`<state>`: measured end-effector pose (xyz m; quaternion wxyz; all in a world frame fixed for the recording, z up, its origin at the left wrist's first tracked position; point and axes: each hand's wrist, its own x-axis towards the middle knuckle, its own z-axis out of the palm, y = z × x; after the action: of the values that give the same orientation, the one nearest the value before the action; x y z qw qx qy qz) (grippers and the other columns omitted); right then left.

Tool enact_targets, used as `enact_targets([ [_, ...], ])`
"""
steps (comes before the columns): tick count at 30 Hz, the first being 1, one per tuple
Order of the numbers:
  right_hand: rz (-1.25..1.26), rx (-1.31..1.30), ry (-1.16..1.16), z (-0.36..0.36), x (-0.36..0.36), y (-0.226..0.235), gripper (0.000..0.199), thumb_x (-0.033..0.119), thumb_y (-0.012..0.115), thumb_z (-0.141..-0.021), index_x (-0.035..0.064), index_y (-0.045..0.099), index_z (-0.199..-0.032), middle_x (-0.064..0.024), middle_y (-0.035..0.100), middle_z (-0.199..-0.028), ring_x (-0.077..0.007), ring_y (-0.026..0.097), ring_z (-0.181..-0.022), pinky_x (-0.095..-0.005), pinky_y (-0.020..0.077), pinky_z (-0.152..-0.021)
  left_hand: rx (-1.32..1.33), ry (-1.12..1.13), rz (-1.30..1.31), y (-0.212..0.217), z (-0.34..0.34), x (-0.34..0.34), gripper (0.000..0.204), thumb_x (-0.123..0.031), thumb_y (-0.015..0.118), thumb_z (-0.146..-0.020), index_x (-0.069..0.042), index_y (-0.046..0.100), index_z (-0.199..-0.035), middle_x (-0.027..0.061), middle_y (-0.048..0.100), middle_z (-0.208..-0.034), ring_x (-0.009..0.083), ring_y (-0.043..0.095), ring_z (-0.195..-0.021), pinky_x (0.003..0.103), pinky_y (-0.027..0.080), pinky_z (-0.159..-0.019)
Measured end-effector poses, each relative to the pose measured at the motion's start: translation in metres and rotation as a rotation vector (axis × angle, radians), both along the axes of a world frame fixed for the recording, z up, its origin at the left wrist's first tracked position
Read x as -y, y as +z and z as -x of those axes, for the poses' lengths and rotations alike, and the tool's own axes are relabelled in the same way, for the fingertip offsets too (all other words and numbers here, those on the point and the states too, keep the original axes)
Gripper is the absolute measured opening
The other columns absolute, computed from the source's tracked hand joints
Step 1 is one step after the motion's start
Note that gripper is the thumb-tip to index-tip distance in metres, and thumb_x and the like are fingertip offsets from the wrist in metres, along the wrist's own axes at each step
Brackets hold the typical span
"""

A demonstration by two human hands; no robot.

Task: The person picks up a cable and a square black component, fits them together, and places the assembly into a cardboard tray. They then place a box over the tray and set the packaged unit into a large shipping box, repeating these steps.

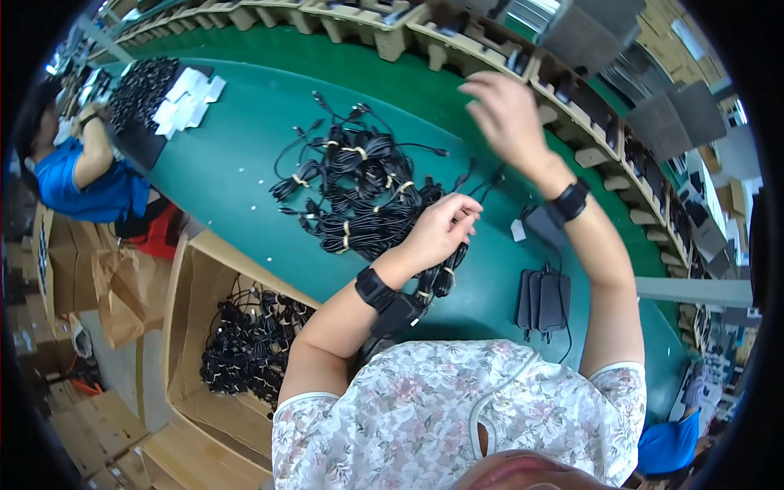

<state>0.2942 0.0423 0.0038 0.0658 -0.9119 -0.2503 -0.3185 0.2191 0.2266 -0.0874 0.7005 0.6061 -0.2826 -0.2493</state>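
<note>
Floral top (425,400) nearest, blk cables (371,233) lie under L hand (439,233).

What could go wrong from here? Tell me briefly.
Loose cable ends stick out of the piled cables, so lifting one bundle could drag or tangle others around the left hand. The adapters lie close to the right forearm, which might bump them.

Photographed inside a factory workshop, marked out by a long green table (237,147) heaped with bundled black cables (359,192), a line of tan trays (467,47) behind, a cardboard box (194,298) holding more cables, and a blue-shirted co-worker (90,186).
</note>
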Motion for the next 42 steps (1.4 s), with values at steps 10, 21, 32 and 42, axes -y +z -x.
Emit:
enact_targets([
  [10, -0.153, -0.459, 0.142, 0.008, -0.116, -0.028, 0.029, 0.019, 0.061, -0.084, 0.0059, 0.052, -0.109, -0.0081, 0.056, -0.088, -0.0237, 0.055, -0.083, -0.0372, 0.046, -0.074, 0.509, 0.027, 0.156, -0.033, -0.007, 0.011, 0.029, -0.006, 0.054, -0.088, 0.0, 0.049, -0.116, 0.0071, 0.058, -0.095, 0.0115, 0.058, -0.08, 0.023, 0.049, -0.062],
  [21, -1.497, -1.087, 0.204, 0.073, -0.043, 0.018, 0.024, 0.025, 0.044, -0.097, 0.0072, 0.047, -0.112, -0.0002, 0.051, -0.077, -0.0102, 0.052, -0.065, -0.0239, 0.0433, -0.056, -0.588, 0.054, 0.588, 0.028, -0.006, -0.008, 0.032, -0.012, 0.052, -0.091, -0.002, 0.038, -0.118, 0.0087, 0.055, -0.089, 0.0117, 0.056, -0.064, 0.02, 0.043, -0.047],
  [32, -0.229, -0.597, -0.03, 0.121, -0.05, 0.01, 0.031, 0.023, 0.057, -0.087, 0.0089, 0.055, -0.113, -0.0097, 0.061, -0.085, -0.0325, 0.061, -0.08, -0.0373, 0.0504, -0.07, -0.376, 0.083, 0.449, 0.011, 0.001, 0.0, 0.026, -0.009, 0.05, -0.092, -0.002, 0.039, -0.115, 0.0101, 0.057, -0.09, 0.0137, 0.058, -0.068, 0.022, 0.047, -0.057],
  [42, 0.026, 0.052, -0.725, 0.051, 0.099, 0.054, 0.025, 0.025, 0.057, -0.085, 0.0109, 0.061, -0.105, -0.0114, 0.063, -0.087, -0.0295, 0.062, -0.081, -0.0389, 0.0498, -0.066, -0.254, 0.069, 0.281, 0.002, -0.002, -0.001, 0.028, -0.008, 0.051, -0.091, 0.0, 0.039, -0.116, 0.0096, 0.058, -0.091, 0.0125, 0.058, -0.069, 0.021, 0.046, -0.057],
])
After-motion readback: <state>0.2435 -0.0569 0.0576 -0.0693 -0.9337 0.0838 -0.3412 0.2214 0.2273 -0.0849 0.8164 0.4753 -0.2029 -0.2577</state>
